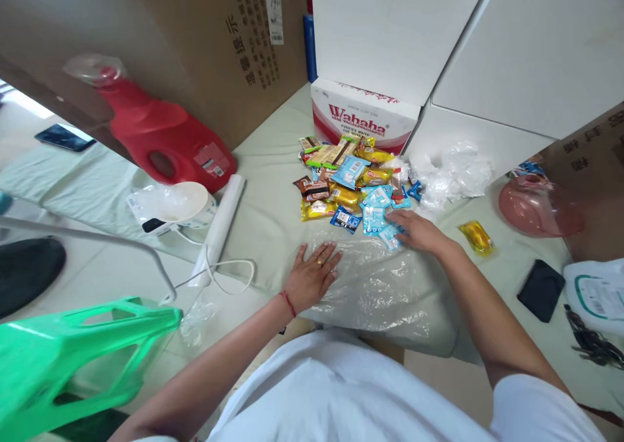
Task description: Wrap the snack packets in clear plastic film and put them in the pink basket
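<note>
My left hand [314,275] lies flat with fingers spread on the near-left edge of a clear plastic bag [380,292], which is spread over the table cloth. At the near-right edge of a snack heap, my right hand [414,229] has its fingers stretched out over a light blue snack packet [389,236], partly covering it. The heap mixes yellow wrapped snacks [346,196], brown packets [312,188], green-edged bars [332,155] and a dark blue packet [346,220]. More light blue packets [374,220] lie just left of my right fingertips.
Behind the heap stands a white and red Wahaha carton [363,117]. Crumpled clear plastic [453,175] and a lone yellow snack [476,237] are to the right, near a black phone-like slab [541,290]. On the left are a red jug [166,136], paper tub [195,205] and green stool [88,351].
</note>
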Demonstrator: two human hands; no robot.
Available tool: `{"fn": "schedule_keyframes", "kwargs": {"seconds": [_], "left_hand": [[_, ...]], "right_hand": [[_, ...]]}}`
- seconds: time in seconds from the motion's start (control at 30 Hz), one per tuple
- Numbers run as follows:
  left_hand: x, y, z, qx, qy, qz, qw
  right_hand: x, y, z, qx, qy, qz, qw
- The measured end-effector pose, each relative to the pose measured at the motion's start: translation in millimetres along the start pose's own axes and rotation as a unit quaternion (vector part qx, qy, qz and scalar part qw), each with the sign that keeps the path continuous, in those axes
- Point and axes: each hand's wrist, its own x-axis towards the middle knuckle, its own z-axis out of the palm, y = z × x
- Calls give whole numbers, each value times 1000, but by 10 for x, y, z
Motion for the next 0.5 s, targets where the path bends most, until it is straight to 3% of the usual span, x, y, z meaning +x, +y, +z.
{"fn": "schedule_keyframes", "kwargs": {"seconds": [0.1, 0.17, 0.27, 0.33, 0.4, 0.5], "left_hand": [[21, -89, -12, -5, -1, 18, 1000], [28, -132, -11, -13, 2, 23, 1000], [30, -150, -9, -24, 8, 21, 999], [30, -142, -11, -27, 12, 18, 999], [32, -134, -14, -26, 17, 18, 999], [34, -136, -13, -25, 21, 21, 999]], "right_hand": [[110, 22, -55, -29, -84, 81, 993], [23, 129, -118, -25, -101, 162, 981], [-190, 289, -194, 104, -1, 275, 956], [-234, 269, -168, 241, 112, 322, 909], [-136, 115, -57, 330, 187, 336, 862], [187, -231, 206, 348, 213, 333, 850]]}}
